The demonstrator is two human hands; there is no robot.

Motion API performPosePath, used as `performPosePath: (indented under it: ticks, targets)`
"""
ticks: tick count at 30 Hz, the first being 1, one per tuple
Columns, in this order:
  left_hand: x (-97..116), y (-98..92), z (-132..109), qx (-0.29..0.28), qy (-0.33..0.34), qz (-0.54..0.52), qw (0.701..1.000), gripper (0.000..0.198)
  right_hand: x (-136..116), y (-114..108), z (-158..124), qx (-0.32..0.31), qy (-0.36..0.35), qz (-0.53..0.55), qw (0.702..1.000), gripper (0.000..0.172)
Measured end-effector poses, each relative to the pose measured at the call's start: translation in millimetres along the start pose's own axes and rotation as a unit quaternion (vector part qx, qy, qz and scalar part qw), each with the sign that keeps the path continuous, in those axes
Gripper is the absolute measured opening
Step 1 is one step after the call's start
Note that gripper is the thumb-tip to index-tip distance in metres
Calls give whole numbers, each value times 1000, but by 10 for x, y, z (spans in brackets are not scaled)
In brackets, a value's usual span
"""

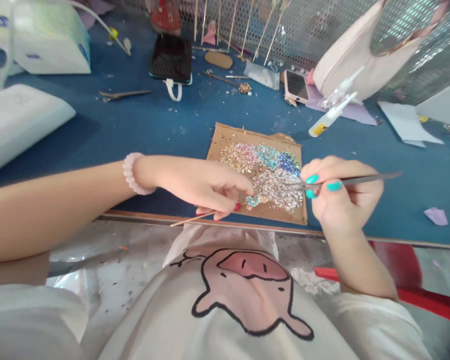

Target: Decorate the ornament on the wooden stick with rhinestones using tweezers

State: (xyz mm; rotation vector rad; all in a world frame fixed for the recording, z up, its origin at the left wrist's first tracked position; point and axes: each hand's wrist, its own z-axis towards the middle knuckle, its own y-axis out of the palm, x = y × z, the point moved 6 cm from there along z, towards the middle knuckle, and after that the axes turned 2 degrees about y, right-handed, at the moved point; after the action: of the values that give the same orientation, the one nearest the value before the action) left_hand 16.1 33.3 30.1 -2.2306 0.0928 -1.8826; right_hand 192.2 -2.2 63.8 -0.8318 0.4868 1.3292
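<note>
Meanwhile | left hand (206, 185) pinched the slanted stick (193, 218), beaded tip (252, 201) over the cardboard (268, 214) | right hand (341, 197), at cardboard's right edge, gripped tweezers (375, 177) pointing left

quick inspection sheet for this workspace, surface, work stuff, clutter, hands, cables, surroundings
Surface: blue tabletop, small scraps scattered.
Job's things: cardboard bearing coloured glittery bits; thin stick with blue glittery tip; tweezers.
Clutter: black device, phone, small bottle.
Hands: left hand holds thin stick; right hand holds tweezers.
Cables: short white cable at black device.
Surroundings: mesh panel behind, pale bag right, red object lower right.
</note>
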Motion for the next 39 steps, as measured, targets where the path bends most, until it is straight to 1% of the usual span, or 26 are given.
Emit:
performPosePath:
  ticks: [1,3,6,8,9,10,13,17,21,30,39]
  targets:
    - [19,16,3,5,23,-1,1000,18,0,-60,-71,73,7,28,997,12]
    - [54,43,9,24,65,0,998,12,28,-28,-220,129,35,48,990,12]
    - [60,53,15,72,96,12,993,11,80,53,-419,224,62,78,969,11]
    - [73,68,17,87,124,27,988,7,125,123,-489,260,83,98,957,13]
    - [89,65,13,100,144,44,983,2,136,157,-501,266,85,107,954,12]
    - [99,61,9,112,157,58,979,2,144,186,-503,268,83,118,953,12]
    - [106,60,9,131,174,108,970,7,168,252,-494,253,87,133,954,9]
    - [96,53,19,153,187,144,960,10,223,291,-535,244,118,115,956,10]
    - [81,51,30,174,206,171,948,6,226,293,-581,262,107,77,956,12]
    - [85,60,34,183,215,194,940,7,206,289,-604,272,73,69,957,5]
    - [161,76,16,185,234,211,931,17,225,278,-627,280,66,47,957,7]
